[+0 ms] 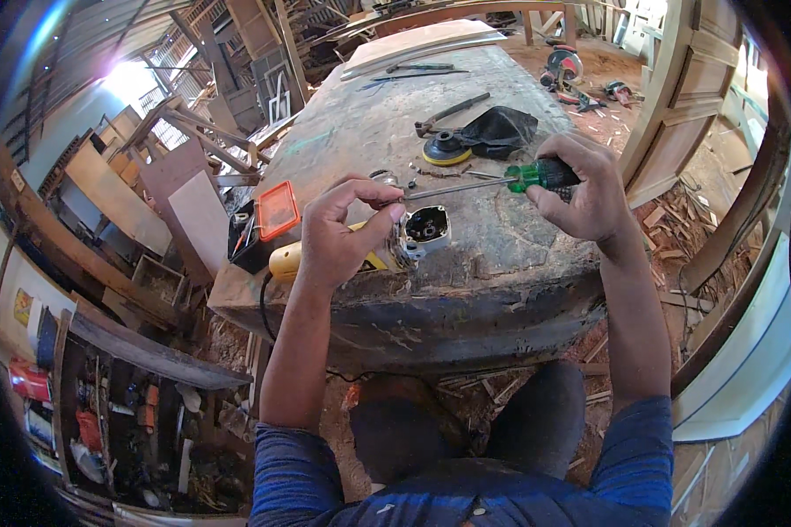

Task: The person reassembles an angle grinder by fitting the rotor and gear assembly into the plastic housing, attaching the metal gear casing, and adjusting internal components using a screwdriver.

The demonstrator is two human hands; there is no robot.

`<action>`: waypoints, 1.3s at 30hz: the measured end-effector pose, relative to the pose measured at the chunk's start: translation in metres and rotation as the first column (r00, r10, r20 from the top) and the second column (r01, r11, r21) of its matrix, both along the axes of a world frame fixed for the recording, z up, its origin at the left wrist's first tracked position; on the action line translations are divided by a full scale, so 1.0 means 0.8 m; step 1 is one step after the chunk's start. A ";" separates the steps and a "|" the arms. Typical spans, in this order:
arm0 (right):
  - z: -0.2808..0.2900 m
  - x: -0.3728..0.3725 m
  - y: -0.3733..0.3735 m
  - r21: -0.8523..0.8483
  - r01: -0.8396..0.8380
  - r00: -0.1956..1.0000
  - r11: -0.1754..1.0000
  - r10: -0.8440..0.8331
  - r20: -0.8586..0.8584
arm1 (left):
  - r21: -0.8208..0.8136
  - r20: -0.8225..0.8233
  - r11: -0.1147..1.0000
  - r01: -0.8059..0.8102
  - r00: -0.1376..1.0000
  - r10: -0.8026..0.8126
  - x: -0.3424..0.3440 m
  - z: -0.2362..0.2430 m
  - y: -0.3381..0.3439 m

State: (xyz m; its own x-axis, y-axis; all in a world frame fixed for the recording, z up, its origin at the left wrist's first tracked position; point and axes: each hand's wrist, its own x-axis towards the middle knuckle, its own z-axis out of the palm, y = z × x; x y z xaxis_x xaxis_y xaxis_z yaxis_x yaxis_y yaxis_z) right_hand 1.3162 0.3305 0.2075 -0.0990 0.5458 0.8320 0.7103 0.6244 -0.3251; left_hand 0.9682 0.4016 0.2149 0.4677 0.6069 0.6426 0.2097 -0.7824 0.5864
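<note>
My right hand is closed around the green and black handle of a screwdriver, its shaft pointing left. At the shaft's tip, the thumb and forefinger of my left hand are pinched together; whatever small thing they hold is too small to make out. Just below the tip lies a yellow power tool on the worktable, partly hidden behind my left hand. Its metal gear housing faces up, open, with a dark greasy inside. A small round metal part sits behind the housing.
The worn worktable bears a sanding pad with a yellow rim, a black cloth bag and an orange-lidded box. Boards lie at its far end. A cable hangs over the front edge. Wooden door panels stand at right.
</note>
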 end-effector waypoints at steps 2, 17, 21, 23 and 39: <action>-0.001 0.001 0.002 0.024 0.005 0.999 1.000 -0.006 0.045 | -0.007 -0.005 1.000 -0.001 1.000 0.001 0.000 0.001 -0.001; 0.000 0.013 -0.035 0.041 0.019 0.998 0.999 -0.021 0.062 | 0.249 -0.201 0.961 0.118 0.977 -0.067 0.012 0.006 -0.009; -0.017 0.003 -0.053 0.043 0.071 0.996 0.997 -0.073 0.055 | 0.245 -0.254 0.956 0.162 0.962 -0.098 0.010 0.011 -0.014; -0.017 0.002 -0.052 0.054 0.056 0.996 0.997 -0.059 0.065 | 0.246 -0.252 0.956 0.157 0.963 -0.094 0.008 0.009 -0.014; -0.017 -0.005 -0.053 0.088 0.064 0.994 0.994 -0.071 0.088 | 0.337 -0.253 0.934 0.119 0.967 -0.032 0.010 0.005 -0.007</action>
